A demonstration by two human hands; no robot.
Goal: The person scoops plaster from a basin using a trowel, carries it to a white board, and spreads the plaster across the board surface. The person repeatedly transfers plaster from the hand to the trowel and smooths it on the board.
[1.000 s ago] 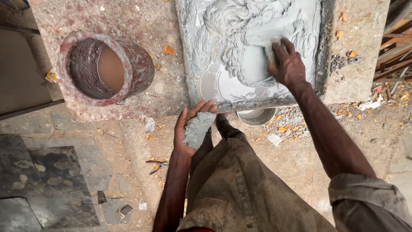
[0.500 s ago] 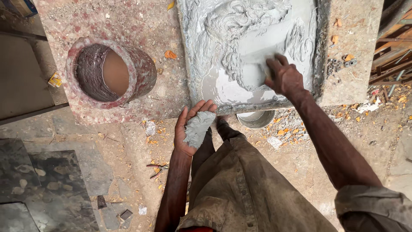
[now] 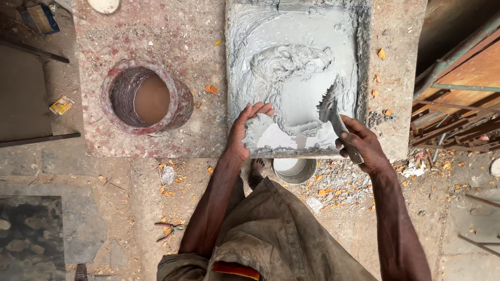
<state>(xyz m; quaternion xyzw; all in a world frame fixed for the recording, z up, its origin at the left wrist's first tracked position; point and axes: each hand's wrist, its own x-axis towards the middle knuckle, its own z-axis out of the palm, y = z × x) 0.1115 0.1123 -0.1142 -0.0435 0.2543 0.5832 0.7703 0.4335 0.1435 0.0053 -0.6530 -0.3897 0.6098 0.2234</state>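
Observation:
A grey wet cement relief panel (image 3: 294, 78) with a raised figure lies on a speckled stone slab (image 3: 172, 36). My left hand (image 3: 245, 132) cups a lump of grey cement (image 3: 255, 130) at the panel's near edge. Over at the panel's near right corner, my right hand (image 3: 362, 145) grips a saw-toothed blade (image 3: 330, 106) whose toothed end rests on the wet cement.
A reddish round pot (image 3: 143, 99) with brown liquid stands on the slab to the left. A small metal bowl (image 3: 294, 169) sits on the ground below the panel. Pliers (image 3: 169, 229) lie on the floor at left. Metal and wooden frames (image 3: 458, 99) crowd the right side.
My left hand rose with the cement lump from below the slab to the panel's near edge. My right hand left the relief surface and now holds a toothed blade at the right.

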